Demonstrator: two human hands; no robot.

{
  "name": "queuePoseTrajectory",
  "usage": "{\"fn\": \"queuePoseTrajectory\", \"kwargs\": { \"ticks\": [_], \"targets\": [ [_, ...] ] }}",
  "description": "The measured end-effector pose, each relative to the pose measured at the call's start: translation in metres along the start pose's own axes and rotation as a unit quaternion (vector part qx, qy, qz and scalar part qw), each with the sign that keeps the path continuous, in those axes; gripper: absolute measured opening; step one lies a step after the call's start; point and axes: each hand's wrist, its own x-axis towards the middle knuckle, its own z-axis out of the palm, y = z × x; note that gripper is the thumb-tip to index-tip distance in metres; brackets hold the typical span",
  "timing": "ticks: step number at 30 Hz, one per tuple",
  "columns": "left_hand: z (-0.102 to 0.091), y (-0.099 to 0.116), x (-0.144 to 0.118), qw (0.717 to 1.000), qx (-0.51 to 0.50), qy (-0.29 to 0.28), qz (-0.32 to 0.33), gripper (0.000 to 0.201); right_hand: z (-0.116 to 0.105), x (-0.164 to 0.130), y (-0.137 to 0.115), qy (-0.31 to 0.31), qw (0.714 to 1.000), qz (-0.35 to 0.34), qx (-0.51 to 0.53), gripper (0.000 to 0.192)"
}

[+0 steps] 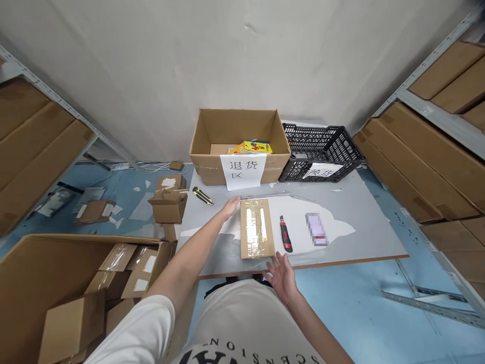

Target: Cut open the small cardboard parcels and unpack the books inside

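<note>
The board holds one flat parcel (257, 228), two knives (202, 196) (one yellow, one red (285, 234)), one open carton (239, 144), one black crate (322, 151) and two hands (230, 207).

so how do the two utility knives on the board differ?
The red utility knife lies right of the taped parcel, near the right hand; the yellow utility knife lies farther back, beyond the left hand. The red one points almost straight away; the yellow one lies diagonal. Both rest flat on the board, untouched.
</note>
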Motion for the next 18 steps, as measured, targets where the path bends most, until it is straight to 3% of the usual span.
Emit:
{"fn": "queuePoseTrajectory", "kwargs": {
  "ticks": [5,9,14,18],
  "targets": [
    [0.013,-0.003,0.000,1.000,0.003,-0.019,0.003,0.038,0.021,-0.007,-0.010,0.013,0.998,0.006,0.068,0.048],
    [0.015,-0.003,-0.010,1.000,-0.015,-0.004,0.018,0.042,0.015,0.000,-0.023,0.009,0.998,-0.018,0.052,0.042],
    [-0.003,-0.006,-0.041,0.997,-0.045,0.032,0.044,0.045,-0.004,0.026,-0.065,-0.008,0.998,-0.036,-0.053,0.043],
    [-0.020,-0.025,-0.082,0.992,-0.030,0.098,0.071,0.047,-0.006,0.057,-0.106,-0.021,0.995,-0.001,-0.098,0.038]
  ]
}}
